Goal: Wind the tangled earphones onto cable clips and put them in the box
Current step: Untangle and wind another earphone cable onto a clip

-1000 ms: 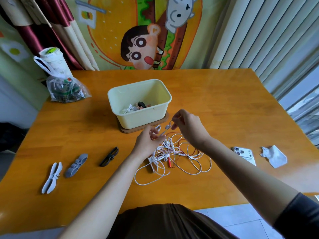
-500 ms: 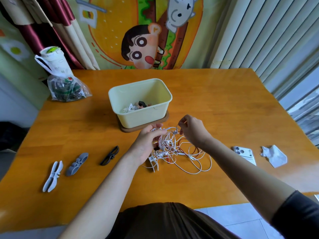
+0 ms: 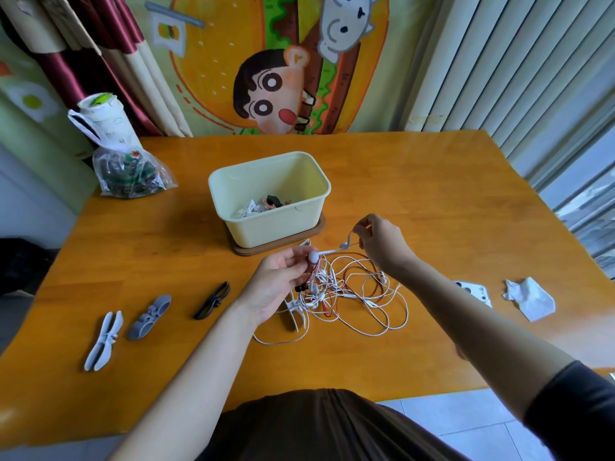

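Observation:
A tangle of white and red earphone cables (image 3: 349,294) lies on the wooden table (image 3: 432,201) in front of the cream box (image 3: 276,207). My left hand (image 3: 279,284) grips part of the tangle with a white earbud (image 3: 313,257) at its fingertips. My right hand (image 3: 379,241) pinches a white cable with a second earbud (image 3: 343,245) and holds it above the pile. Three cable clips lie to the left: white (image 3: 103,341), grey (image 3: 149,317) and black (image 3: 212,300). Another white clip (image 3: 294,307) sits under the tangle. The box holds some wound earphones.
The box stands on a brown wooden base (image 3: 283,242). A plastic bag with a cup (image 3: 123,168) is at the back left. A white phone (image 3: 472,291) and a crumpled tissue (image 3: 529,299) lie to the right. The table's near edge runs by my body.
My right hand has risen and moved right, drawing an earbud cable out of the tangle. My left hand stayed on the pile, now with an earbud showing at its fingertips.

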A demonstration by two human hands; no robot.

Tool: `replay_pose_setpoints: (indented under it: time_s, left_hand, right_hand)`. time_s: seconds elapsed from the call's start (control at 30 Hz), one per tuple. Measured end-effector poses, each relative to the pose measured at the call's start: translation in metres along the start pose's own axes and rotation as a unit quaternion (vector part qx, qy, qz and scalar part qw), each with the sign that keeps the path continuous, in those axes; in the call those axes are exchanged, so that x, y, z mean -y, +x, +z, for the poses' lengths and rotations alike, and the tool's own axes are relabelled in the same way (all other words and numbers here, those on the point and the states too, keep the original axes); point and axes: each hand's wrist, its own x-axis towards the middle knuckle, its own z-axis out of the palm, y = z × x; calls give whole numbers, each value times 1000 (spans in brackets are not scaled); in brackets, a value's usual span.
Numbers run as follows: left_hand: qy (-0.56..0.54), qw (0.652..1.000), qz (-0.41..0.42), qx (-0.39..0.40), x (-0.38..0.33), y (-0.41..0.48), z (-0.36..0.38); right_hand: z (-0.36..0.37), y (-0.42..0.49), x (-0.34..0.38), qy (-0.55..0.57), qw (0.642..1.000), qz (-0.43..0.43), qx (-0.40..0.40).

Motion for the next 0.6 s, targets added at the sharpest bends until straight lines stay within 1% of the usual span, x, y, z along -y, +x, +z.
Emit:
replay_pose_setpoints:
  time_s: [0.1,0.13,0.17,0.2,0.23,0.27,0.3,0.33,0.37,0.4,0.47,0.5,0.53,0.6]
  left_hand:
    - [-5,1000,-11,-22,0,2,-4]
    - [14,999,-16,-41,1,3,-5]
    - [73,994,-18,-74,4,6,-8]
    - [180,977,-15,-115,7,10,-12]
    - [315,936,-3,-156,8,12,-15]
    - [428,886,20,-178,8,13,-16]
    - [487,854,59,-175,7,13,-15]
    - [491,851,100,-155,4,15,-11]
    - [462,869,130,-121,1,15,-4]
    - [416,894,148,-76,-4,16,5]
    - [326,935,138,13,-11,18,21]
    - [299,945,122,40,-13,20,27]
    - [292,949,109,52,-14,21,30]
    - [325,940,84,56,-16,23,31]
  right_hand:
    - [1,-1,2,8,1000,-10,4]
    - [1,-1,3,9,1000,-16,7]
    - [0,-2,4,11,1000,-24,9]
    - [-1,-3,6,13,999,-33,13]
    - [-2,-4,7,15,999,-43,17]
    - [-3,-5,9,18,998,-54,22]
    - [-3,-6,11,20,997,-66,30]
    - [-4,-7,13,20,996,-79,40]
    - [-4,-9,16,20,994,-93,53]
    - [-4,-10,18,20,992,-108,65]
    - [-3,-14,23,17,987,-137,78]
    - [-3,-15,25,17,985,-151,78]
    - [-2,-16,26,18,984,-162,78]
    - [-3,-16,24,23,982,-170,77]
